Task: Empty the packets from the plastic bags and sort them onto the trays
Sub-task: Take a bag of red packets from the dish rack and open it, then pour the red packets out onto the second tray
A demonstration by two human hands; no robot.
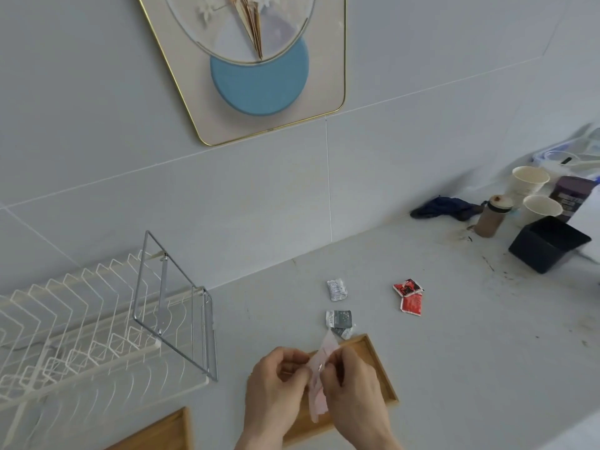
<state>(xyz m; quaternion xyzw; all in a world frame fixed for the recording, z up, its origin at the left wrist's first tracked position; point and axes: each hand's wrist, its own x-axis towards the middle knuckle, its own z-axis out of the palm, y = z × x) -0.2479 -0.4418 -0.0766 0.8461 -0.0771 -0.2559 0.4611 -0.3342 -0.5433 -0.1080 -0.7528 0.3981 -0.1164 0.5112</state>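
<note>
Bag (319, 378) pinched between my left hand (276, 388) and right hand (352, 389), above near tray (383, 368). Risk: film slips or tears, packets scatter on counter (470, 336), missing tray. Contents unseen.

Counter (454, 368) runs along wall (97, 125). Dish rack (81, 336) at far left, against wall. Two trays at near edge: one (162, 430) in front of rack, other (380, 368) to its right. Both hands, left (276, 391) and right (354, 394), over right tray, bag (319, 378) between them. Packets behind that tray: pair (340, 323) touching its far edge, single (337, 289) further back, two overlapping (409, 296) to the right. Far right by wall: cloth (444, 207), bottle (492, 217), two cups (529, 185), bin (548, 243) in front. Plaque (259, 76) on wall above.
</note>
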